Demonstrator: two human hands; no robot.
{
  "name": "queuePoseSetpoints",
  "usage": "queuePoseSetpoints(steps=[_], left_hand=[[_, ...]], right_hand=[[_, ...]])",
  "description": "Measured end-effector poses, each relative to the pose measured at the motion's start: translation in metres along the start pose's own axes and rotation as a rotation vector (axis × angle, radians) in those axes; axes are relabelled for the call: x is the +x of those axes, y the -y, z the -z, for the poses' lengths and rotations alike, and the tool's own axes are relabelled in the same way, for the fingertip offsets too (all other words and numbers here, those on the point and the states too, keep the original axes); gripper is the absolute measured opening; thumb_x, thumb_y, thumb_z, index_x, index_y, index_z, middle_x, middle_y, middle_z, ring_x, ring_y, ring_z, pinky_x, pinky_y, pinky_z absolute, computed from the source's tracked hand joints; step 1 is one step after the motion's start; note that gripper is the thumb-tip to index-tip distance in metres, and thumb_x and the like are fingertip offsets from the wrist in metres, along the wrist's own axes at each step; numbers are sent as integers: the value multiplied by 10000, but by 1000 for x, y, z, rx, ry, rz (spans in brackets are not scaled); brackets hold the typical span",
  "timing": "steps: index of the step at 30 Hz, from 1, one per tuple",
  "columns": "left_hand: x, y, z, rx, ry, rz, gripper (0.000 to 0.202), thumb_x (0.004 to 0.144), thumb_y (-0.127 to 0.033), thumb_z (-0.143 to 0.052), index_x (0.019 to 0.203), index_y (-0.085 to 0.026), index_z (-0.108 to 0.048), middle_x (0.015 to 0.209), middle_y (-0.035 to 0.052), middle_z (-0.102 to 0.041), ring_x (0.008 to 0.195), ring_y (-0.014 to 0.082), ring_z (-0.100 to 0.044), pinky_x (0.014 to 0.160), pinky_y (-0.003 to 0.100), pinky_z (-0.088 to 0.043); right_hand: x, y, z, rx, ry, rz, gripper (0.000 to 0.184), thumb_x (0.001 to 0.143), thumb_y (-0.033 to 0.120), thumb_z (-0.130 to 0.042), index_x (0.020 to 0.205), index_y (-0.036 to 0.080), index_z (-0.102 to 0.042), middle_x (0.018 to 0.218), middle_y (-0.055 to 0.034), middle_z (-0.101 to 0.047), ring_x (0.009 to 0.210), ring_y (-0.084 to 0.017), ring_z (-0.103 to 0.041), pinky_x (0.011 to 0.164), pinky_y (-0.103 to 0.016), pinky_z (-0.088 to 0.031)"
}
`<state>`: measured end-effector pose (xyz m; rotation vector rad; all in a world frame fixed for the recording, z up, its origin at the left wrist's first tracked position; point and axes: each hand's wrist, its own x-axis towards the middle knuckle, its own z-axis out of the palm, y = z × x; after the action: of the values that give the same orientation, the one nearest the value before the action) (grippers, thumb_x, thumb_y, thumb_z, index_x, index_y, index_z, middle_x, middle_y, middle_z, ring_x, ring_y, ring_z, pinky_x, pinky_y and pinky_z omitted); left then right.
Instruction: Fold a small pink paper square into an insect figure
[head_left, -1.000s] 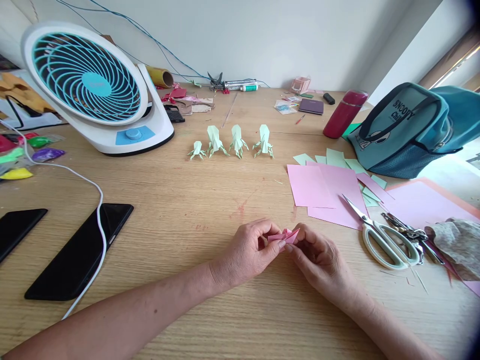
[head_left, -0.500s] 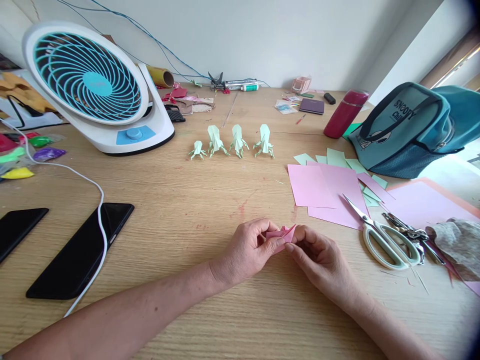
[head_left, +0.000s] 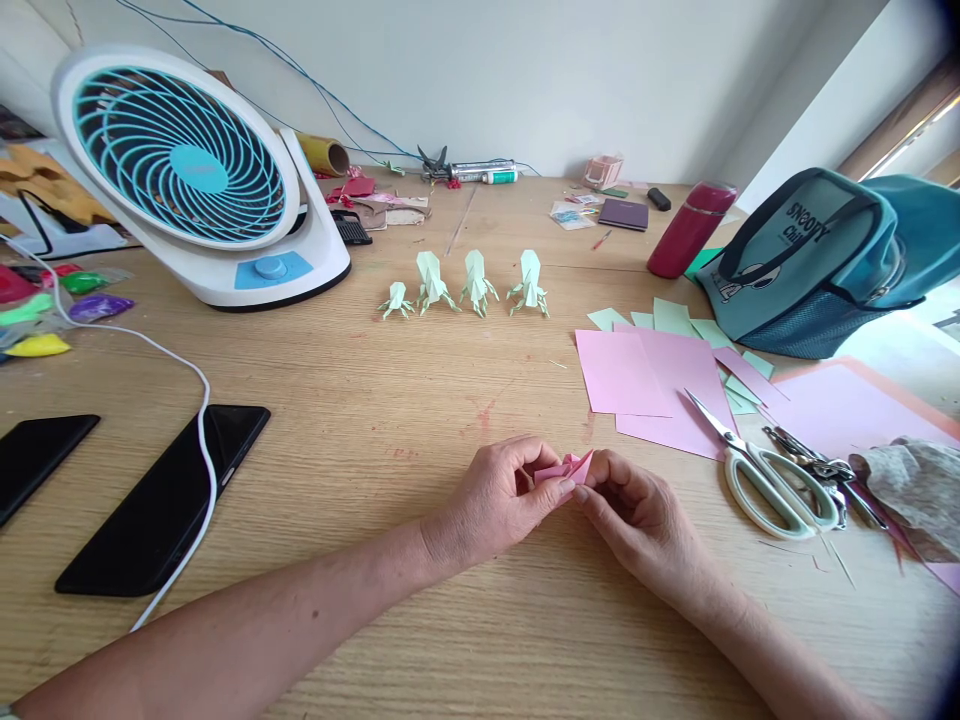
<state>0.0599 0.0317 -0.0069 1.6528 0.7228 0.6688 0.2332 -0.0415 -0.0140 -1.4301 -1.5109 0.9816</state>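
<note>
A small piece of folded pink paper [head_left: 564, 472] with a pointed flap is pinched between my two hands, over the near middle of the wooden table [head_left: 420, 400]. My left hand [head_left: 504, 495] is closed on its left side, thumb along the front. On the right side, my right hand [head_left: 637, 505] pinches the paper near the pointed flap with thumb and curled fingers. Parts of the folds are hidden behind the fingers. Farther back stand several pale green folded paper figures [head_left: 474, 282] with thin legs, in a row.
Pink sheets [head_left: 622, 372] and green paper pieces [head_left: 673, 317] lie to the right, with scissors [head_left: 780, 490] and a grey cloth [head_left: 911, 490]. Behind them are a red flask [head_left: 694, 228] and a teal bag [head_left: 795, 260]. Leftward stand a fan [head_left: 187, 165] and a black phone [head_left: 161, 500] under a white cable.
Hardly anything differs. Both hands keep their hold on the folded pink paper, which has shifted very slightly to the right. The whole view has moved a touch.
</note>
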Motion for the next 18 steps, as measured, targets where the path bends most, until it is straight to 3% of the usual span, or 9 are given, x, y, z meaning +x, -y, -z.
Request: queuePoseSetpoints(steps=[7,18], left_hand=[[0,2,2,10,6,-1,330,923,-389,-610,705,-161,-517,612,-26,-529,567,85,-475,537,211,-370],[0,3,-1,-173,33,56,349,898,-398,-641,695,-182,-458,561,-52,-483,478,82,-463,463,212,-374]], right_hand=[[1,1,-1,-3,24,2,158,931,290,-632,815,208,-563,783,-14,-595,717,-161,-526,657,-284,-440],[-1,1,1,-44,26,14,190,934,289,-624,788,208,-532,740,-1,-584,653,-144,-488,595,-272,-389]])
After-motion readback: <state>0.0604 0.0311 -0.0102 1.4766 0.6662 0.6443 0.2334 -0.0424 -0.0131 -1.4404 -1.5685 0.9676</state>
